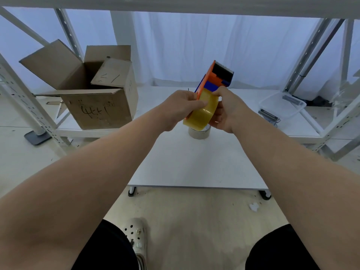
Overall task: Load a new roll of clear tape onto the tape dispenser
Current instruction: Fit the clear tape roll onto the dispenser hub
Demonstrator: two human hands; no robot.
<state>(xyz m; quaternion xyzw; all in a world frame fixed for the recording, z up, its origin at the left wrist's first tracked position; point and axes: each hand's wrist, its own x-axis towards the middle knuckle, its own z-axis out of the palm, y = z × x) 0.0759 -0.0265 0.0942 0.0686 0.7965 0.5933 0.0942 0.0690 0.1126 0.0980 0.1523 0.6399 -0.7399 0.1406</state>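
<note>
We see both hands raised above the white table (194,168), holding the tape dispenser (216,78) between them in mid-air, clear of the tabletop. Its long axis runs on a slant, from low on the left to high on the right. The black toothed cutter end points up and away from the person, and the orange side plate faces left.

The roll of tape (202,112), yellowish and see-through, sits at the dispenser's lower end against the orange plate. Its outer band is turned toward us, and its open face looks right.

The left hand (181,108) is curled around the lower edge of the orange plate, its thumb laid across the band of the roll. The right hand (228,110) cups the roll from the right, fingers bent over its top beside the blue part of the dispenser.

Directly under the hands, a second roll (199,133) lies flat on the table. An open cardboard box (93,94) stands on a low shelf (81,131) to the left. A clear plastic tub (282,106) rests on the right, well apart from the hands.
</note>
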